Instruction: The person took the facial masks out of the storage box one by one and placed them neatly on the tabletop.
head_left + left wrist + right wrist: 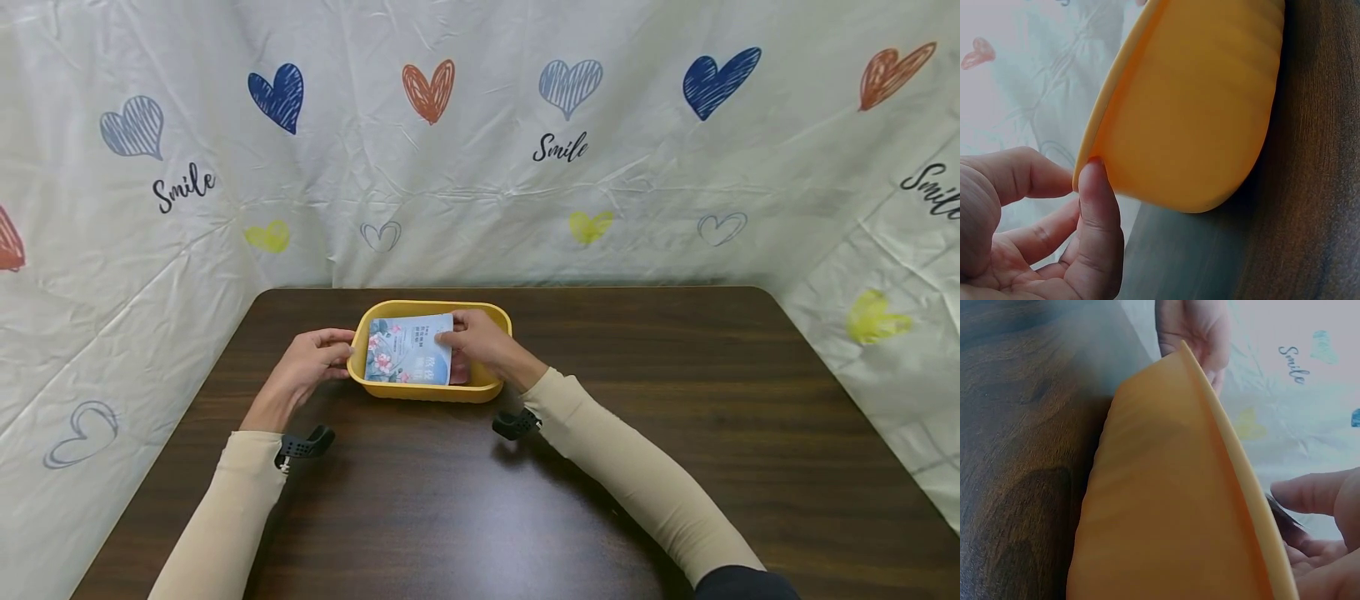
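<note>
A yellow plastic basket (420, 392) with rounded corners stands on the table. At its left end, my left hand (303, 367) pinches the rim; the left wrist view shows a finger (1099, 219) under the lip and another against the outer edge. Inside the basket, a light blue flat packet (401, 354) printed with pink flowers lies face up. My right hand (483, 342) reaches over the right end and pinches the packet's right edge, thumb on top. A dark reddish item (460, 368) shows partly beneath the packet; its kind is hidden.
The dark wood-grain table (660, 375) extends to both sides and in front of the basket. Behind it hangs a white cloth (480, 183) with printed hearts. Each wrist wears a black camera band, the left one (306, 444) and the right one (516, 425) close above the table.
</note>
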The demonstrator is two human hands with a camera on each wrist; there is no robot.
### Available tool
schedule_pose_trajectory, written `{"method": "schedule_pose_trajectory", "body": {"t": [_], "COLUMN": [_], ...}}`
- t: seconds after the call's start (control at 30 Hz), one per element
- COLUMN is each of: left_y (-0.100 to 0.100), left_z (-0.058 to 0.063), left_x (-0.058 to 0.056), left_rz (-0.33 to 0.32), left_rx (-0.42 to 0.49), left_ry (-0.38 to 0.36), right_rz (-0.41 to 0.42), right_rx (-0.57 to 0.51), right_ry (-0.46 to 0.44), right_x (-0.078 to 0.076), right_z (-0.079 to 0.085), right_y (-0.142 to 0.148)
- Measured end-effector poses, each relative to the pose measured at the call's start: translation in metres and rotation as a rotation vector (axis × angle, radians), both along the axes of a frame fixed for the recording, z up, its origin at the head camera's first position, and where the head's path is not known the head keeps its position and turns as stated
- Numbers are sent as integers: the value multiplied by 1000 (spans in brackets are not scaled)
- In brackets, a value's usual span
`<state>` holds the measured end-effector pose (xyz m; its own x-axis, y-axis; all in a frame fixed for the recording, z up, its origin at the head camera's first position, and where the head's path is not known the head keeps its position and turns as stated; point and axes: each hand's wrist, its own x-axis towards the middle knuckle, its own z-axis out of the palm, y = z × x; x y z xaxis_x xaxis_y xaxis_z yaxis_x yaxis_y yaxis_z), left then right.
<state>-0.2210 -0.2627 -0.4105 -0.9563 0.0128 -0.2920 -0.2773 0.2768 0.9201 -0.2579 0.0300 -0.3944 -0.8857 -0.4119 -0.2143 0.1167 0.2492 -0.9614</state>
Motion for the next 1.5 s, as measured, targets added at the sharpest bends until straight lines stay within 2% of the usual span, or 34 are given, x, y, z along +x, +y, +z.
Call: {"method": "schedule_pose_trajectory", "body": {"t": [0.17,0.27,0.57,0.83,1.0,1.5], "left_y": [0,0,-1,0,2,2], "left_z": [-1,-1,-2,-1,0,-3], "left_x": [0,0,1,2,2,1], "left_rz": [1,4,15,16,13,-2], "left_rx": [14,16,9,17,11,30], "left_ry": [0,1,-2,5,8,18], "right_rz": [96,124,116,95,99,125], "right_rx": [33,17,-36,-76,-92,-190], "right_ry": [-3,-6,35,3,-19,-7], "right_x": [-1,-2,-2,-2,0,-4], "right_z": [0,0,8,17,22,28], "right_y": [1,2,9,23,36,88]}}
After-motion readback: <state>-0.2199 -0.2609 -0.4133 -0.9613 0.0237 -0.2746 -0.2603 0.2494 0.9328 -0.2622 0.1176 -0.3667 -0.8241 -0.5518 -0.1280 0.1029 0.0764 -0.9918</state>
